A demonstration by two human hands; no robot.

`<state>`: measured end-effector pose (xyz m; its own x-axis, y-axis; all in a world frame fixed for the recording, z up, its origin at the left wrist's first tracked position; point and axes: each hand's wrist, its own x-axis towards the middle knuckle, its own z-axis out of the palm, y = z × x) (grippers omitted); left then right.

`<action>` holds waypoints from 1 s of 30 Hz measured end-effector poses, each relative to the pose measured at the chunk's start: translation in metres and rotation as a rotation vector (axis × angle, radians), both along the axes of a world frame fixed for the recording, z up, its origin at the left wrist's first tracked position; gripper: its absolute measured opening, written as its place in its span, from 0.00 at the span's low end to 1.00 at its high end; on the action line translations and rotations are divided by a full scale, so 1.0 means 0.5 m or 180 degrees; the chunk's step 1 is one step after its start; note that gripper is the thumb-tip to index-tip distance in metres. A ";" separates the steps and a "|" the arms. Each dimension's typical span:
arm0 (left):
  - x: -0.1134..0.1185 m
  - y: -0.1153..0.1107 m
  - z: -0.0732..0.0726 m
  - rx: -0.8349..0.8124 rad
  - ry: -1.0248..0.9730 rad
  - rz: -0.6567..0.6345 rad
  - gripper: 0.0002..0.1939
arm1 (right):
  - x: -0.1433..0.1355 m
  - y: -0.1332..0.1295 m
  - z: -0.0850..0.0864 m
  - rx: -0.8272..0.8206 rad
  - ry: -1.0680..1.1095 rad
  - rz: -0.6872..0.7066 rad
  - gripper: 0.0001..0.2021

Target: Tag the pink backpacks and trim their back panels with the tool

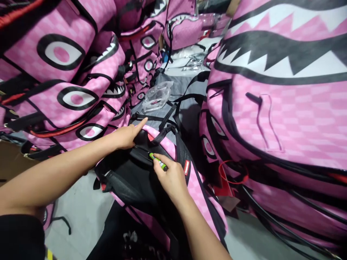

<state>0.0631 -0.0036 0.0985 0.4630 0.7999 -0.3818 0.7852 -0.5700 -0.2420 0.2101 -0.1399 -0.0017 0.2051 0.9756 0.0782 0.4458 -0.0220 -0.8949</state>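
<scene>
Along the right side rises a stack of pink bags (pixel 300 122), at least two of them; the topmost shows a toothed mouth, while the top and right edges are cut off by the frame. On the left stands another pile of pink bags (pixel 51 108), with three large eyes countable; its top and outer side run out of view, so its full number cannot be told. Farther back, a narrower stack (pixel 140 57) shows three smaller eyes, with parts too dark to make out.

Between the side stacks lies one black and pink backpack (pixel 119 186), black panel up, directly beneath both hands; its lower end is lost in shadow against dark clothing.

Two bare hands are at it. The left hand (pixel 124 136) lies over the upper part, forefinger stretched out, the other fingers mostly hidden; whether it pinches anything cannot be told. The right hand (pixel 170 175) grips one green pen-like tool (pixel 159 161) between thumb and fingers, its black end toward the left hand; contact between that end and the fabric is unclear.

Beyond the backpack sits one crumpled clear plastic piece (pixel 157 96). One red loop (pixel 233 182) hangs at the right stack. Smallest is one red label (pixel 187 168) on the backpack's edge, its lettering unreadable.
</scene>
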 end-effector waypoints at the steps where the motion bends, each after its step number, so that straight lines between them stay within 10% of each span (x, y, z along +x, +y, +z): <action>1: -0.004 0.003 0.002 -0.0039 -0.0045 -0.0107 0.55 | 0.000 0.002 0.001 0.0014 0.0002 0.0014 0.13; 30: -0.024 0.041 -0.020 -0.0221 -0.0233 -0.0409 0.54 | -0.071 0.072 0.039 0.0093 -0.0117 0.0487 0.15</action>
<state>0.0512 0.0168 0.0884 0.5885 0.7052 -0.3954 0.7189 -0.6802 -0.1433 0.1745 -0.1038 0.0176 0.0508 0.9924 0.1118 0.4744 0.0745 -0.8771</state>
